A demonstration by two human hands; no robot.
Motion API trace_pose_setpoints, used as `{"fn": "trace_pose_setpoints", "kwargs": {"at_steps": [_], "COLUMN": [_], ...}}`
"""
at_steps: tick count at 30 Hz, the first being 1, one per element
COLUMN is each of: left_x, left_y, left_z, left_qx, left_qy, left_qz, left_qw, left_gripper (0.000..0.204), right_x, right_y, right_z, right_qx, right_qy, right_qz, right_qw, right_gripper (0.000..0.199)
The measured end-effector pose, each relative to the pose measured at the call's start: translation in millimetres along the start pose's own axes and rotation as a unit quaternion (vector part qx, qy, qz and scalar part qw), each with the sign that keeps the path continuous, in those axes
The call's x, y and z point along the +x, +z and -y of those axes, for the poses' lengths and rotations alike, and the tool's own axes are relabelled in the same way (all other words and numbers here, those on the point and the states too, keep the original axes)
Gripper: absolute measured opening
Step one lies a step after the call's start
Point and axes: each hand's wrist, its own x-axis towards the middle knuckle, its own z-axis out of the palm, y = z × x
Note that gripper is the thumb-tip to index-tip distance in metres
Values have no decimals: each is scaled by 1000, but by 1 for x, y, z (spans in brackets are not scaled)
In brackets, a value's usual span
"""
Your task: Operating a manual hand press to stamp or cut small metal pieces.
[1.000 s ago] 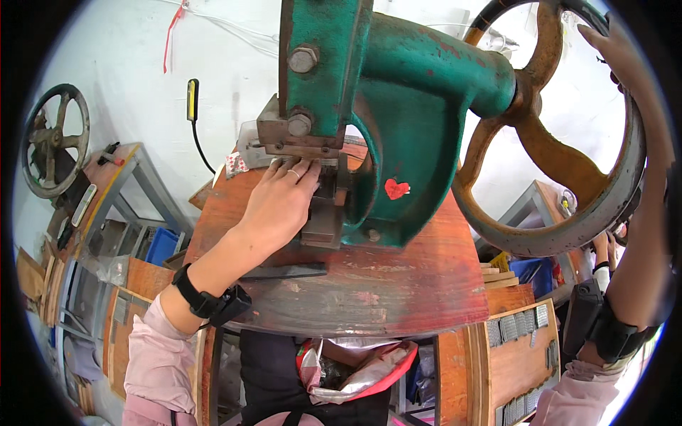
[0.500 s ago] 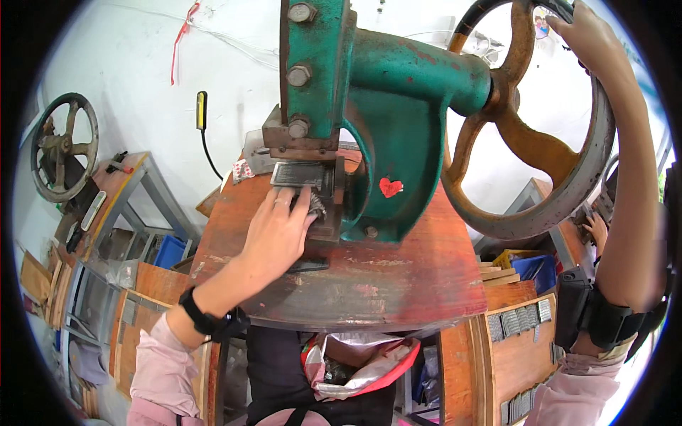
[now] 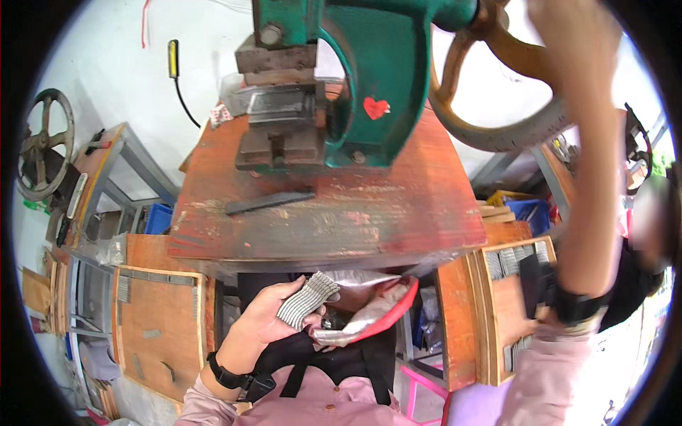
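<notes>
My left hand (image 3: 266, 318) is low in front of my body and holds a grey ridged metal piece (image 3: 306, 298) over a red-rimmed bag (image 3: 369, 312) on my lap. My right hand (image 3: 568, 28) reaches up at the top right and grips the tan handwheel (image 3: 490, 128) of a green hand press (image 3: 369, 78). The press stands on a worn red table (image 3: 341, 213). Its grey die block (image 3: 280, 128) has nothing of mine on it. A flat dark metal strip (image 3: 270, 201) lies on the table in front of the die.
Wooden trays (image 3: 153, 319) with small grey metal parts stand at the left, another wooden tray (image 3: 515, 305) at the right. A second handwheel (image 3: 44, 142) sits far left on a metal-framed bench. A blue crate (image 3: 533, 213) lies behind the right tray. Another person (image 3: 650, 241) is at the right edge.
My left hand has left the die block and dropped toward my lap, now holding a grey ridged piece over the bag. My right hand stays on the handwheel. The view tilted downward.
</notes>
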Motion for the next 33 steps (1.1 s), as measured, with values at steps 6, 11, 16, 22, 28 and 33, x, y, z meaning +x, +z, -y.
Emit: {"fn": "trace_pose_setpoints", "kwargs": {"at_steps": [6, 11, 16, 22, 28, 33], "left_x": [44, -9, -113, -238, -314, -333], "left_y": [-85, -109, -137, -210, -280, -331], "left_z": [50, 43, -26, -118, -183, -208], "left_qx": [-110, 7, 145, 452, 574, 591], "left_qy": [-86, -7, 344, 361, 130, 22], "left_qz": [-237, -206, -323, -689, -801, -806], "left_qw": [961, 978, 869, 437, 110, -30], "left_gripper": [34, 43, 32, 28, 42, 43], "right_x": [-192, -273, -287, -277, -256, -250], "right_y": [-12, -31, -31, -34, -46, -49], "right_z": [116, 160, 152, 159, 168, 173], "right_qx": [452, 473, 433, 397, 354, 341], "right_qy": [38, 129, 140, 139, 129, 132], "right_qz": [162, 299, 326, 336, 315, 322], "right_qw": [877, 819, 829, 843, 871, 873], "right_gripper": [30, 29, 30, 27, 28, 28]}}
